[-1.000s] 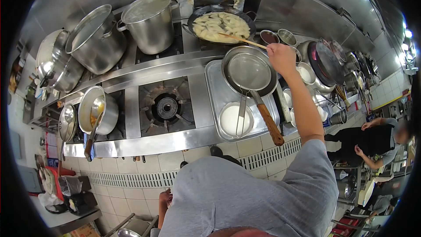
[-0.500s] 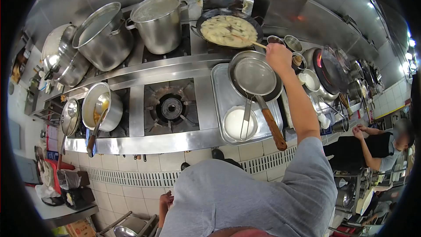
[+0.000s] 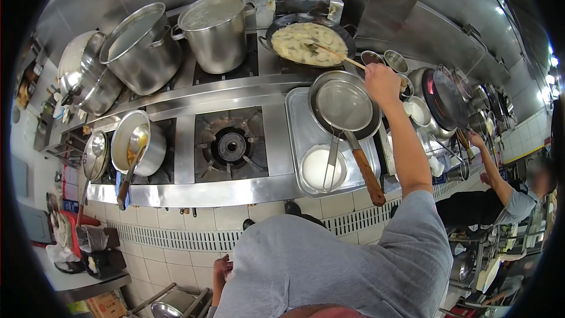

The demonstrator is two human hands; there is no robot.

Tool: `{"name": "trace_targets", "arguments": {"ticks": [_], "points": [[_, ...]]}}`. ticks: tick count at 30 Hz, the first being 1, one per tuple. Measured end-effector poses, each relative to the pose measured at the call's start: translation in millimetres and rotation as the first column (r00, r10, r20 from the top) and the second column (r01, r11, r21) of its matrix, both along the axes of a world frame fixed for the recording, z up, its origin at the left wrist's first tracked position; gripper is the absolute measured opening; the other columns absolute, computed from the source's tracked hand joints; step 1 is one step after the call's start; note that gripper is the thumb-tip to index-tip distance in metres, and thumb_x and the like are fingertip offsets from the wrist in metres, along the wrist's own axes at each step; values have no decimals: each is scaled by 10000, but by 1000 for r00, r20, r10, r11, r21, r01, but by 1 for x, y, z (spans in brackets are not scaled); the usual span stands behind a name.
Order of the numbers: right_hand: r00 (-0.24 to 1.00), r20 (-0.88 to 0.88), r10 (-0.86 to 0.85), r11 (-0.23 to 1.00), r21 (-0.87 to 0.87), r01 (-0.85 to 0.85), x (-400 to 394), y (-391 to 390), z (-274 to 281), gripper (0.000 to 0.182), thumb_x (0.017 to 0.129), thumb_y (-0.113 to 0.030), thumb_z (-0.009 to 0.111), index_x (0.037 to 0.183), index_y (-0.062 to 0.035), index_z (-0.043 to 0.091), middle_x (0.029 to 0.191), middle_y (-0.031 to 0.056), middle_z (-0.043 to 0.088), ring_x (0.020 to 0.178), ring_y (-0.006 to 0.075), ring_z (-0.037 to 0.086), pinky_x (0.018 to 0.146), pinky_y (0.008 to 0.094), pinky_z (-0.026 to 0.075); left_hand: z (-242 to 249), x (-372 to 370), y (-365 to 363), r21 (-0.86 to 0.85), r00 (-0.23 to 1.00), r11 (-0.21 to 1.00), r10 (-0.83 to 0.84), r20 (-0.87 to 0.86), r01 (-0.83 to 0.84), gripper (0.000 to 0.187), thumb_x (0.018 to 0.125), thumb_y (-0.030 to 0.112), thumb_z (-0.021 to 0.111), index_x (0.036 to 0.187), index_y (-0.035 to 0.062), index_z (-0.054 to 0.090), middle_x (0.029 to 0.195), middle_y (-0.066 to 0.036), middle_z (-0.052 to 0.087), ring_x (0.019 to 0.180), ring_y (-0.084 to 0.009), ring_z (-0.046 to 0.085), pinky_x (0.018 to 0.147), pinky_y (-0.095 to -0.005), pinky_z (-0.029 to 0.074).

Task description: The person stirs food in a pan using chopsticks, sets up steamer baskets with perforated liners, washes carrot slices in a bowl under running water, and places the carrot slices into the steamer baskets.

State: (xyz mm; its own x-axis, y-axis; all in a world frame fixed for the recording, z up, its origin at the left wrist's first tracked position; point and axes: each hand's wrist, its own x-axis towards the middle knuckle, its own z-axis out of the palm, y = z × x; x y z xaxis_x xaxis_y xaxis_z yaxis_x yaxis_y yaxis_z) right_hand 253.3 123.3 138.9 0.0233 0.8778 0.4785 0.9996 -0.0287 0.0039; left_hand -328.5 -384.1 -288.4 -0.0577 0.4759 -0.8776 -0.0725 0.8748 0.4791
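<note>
My right hand [image 3: 382, 84] is closed round the pale wooden handle [image 3: 343, 56] of a long utensil. Its far end is sunk among pale yellow pieces of food [image 3: 300, 35] in a wide black wok [image 3: 272, 30], so its head is hidden. Below my right forearm, a round mesh strainer [image 3: 343, 103] rests over a dark pan with a brown wooden handle [image 3: 369, 179], on a metal tray [image 3: 295, 141]. A bowl of white stuff [image 3: 321, 168] sits in the same tray. Low at my left side, my left hand [image 3: 222, 267] hangs with fingers curled, partly behind my shirt.
Two tall stockpots [image 3: 215, 41] stand at the back left. Nearer are a saucepan [image 3: 156, 147] with a ladle in it and an unlit burner [image 3: 229, 144]. Small metal bowls [image 3: 395, 62] and dark pans [image 3: 444, 103] crowd the right. A co-worker [image 3: 509, 200] stands at far right.
My right hand has shifted slightly right and down with the utensil, and its end has moved through the food. The co-worker's arm now reaches out toward the pans.
</note>
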Motion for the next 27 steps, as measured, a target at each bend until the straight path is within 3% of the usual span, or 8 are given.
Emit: {"name": "trace_targets", "arguments": {"ticks": [5, 8, 11, 14, 17, 20, 23, 27], "points": [[976, -106, 191, 982, 28, -189, -9, -3, -3, 264, 963, -241, 529, 885, -73, 716, 884, 151, 719, 853, 371, 707, 726, 513, 564, -10, -8, -1, 49, 999, 999, -13, 39, 11, 614, 1011, 431, 582, 1384, -43, 464, 901, -151, 704, 709, -246, 642, 607, -396, 485], [989, -2, 145, 989, 23, -145, -15, 7, -11, 253, 957, -233, 537, 874, -73, 715, 883, 153, 717, 842, 372, 705, 719, 516, 560, -18, -13, -7, 75, 997, 997, -22, 73, 17, 644, 1008, 448, 581, 1399, -48, 457, 934, -162, 711, 734, -259, 658, 624, -402, 500], [994, -41, 101, 995, 27, -100, -26, 6, -8, 186, 936, -252, 608, 926, -127, 745, 897, 115, 723, 860, 357, 697, 733, 499, 556, -29, -17, -13, 93, 993, 996, -19, 112, 8, 673, 1006, 466, 580, 1414, -53, 450, 967, -173, 718, 760, -271, 673, 642, -409, 516], [973, -44, 225, 974, 28, -224, -35, 11, -12, 173, 932, -245, 608, 930, -130, 738, 888, 117, 717, 851, 353, 696, 725, 500, 552, -33, -19, -18, 98, 995, 995, -36, 93, 27, 657, 1004, 468, 585, 1393, -48, 465, 958, -165, 716, 753, -267, 670, 638, -404, 515], [981, -24, 192, 981, 6, -192, -42, 14, -11, 240, 946, -215, 543, 864, -61, 708, 896, 148, 719, 869, 362, 706, 732, 512, 559, -23, -8, -20, 97, 996, 995, 20, 82, -28, 579, 1002, 449, 599, 1319, -28, 509, 888, -130, 702, 692, -236, 638, 605, -382, 495], [986, -45, 163, 986, 37, -161, -48, 2, 0, 236, 945, -217, 550, 868, -65, 713, 903, 142, 721, 895, 357, 705, 753, 511, 557, -8, 2, -19, 68, 999, 997, 33, 39, -36, 462, 1002, 430, 612, 1192, 13, 553, 777, -73, 649, 606, -194, 569, 552, -359, 448], [982, -30, 188, 982, -7, -188, -40, -2, -1, 237, 947, -228, 553, 879, -72, 718, 911, 143, 722, 907, 355, 703, 765, 511, 556, 18, 10, -17, 14, 996, 998, -63, -61, 64, 332, 1003, 414, 620, 982, 87, 574, 619, 13, 512, 498, -140, 430, 478, -337, 348], [995, -20, 103, 994, 25, -102, -24, 0, -1, 176, 921, -236, 621, 921, -124, 756, 923, 116, 738, 868, 354, 703, 746, 488, 563, 41, 21, -18, 20, 989, 998, -60, -135, 63, 313, 1002, 402, 627, 862, 131, 556, 553, 52, 395, 461, -117, 344, 452, -327, 282]]}}
